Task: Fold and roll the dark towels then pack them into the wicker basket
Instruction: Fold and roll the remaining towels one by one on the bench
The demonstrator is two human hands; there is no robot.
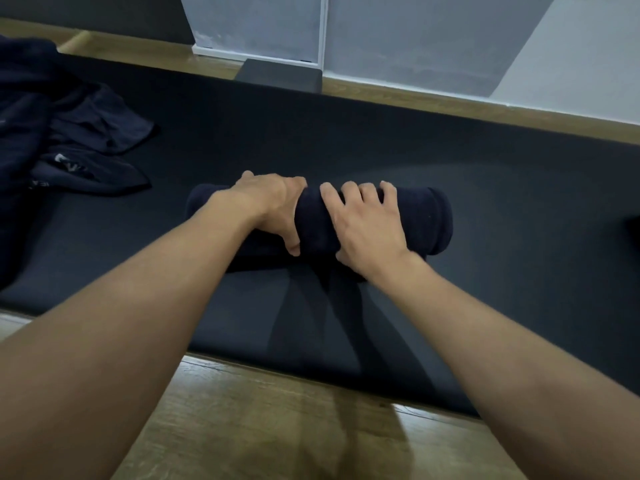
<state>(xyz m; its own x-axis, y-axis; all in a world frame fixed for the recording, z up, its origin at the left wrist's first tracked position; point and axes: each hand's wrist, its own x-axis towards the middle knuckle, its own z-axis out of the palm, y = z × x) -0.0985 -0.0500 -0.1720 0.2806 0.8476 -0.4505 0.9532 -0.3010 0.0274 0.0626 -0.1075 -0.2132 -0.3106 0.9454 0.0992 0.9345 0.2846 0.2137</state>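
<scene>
Item: rolled towel [412, 220], dark, one piece. It lies on the dark mat [485, 188], roughly at its middle, well apart from the pile of loose towels [69, 126] at the left edge.

Grip: my left hand [273, 206] wraps the roll near its middle, fingers over the far side and thumb curled on the near side. My right hand [367, 230] sits just beside it, fingers spread and curved over the top, thumb tucked low on the near side.

Handling, as I judge it: soft, light, not fragile, and prone to unroll if let go. Best held around the middle with the loose end pinned. Dark on dark, I cannot tell where that end lies.

Orientation: long axis runs left to right across the mat, layered end facing right.

Basket: not in view.
</scene>
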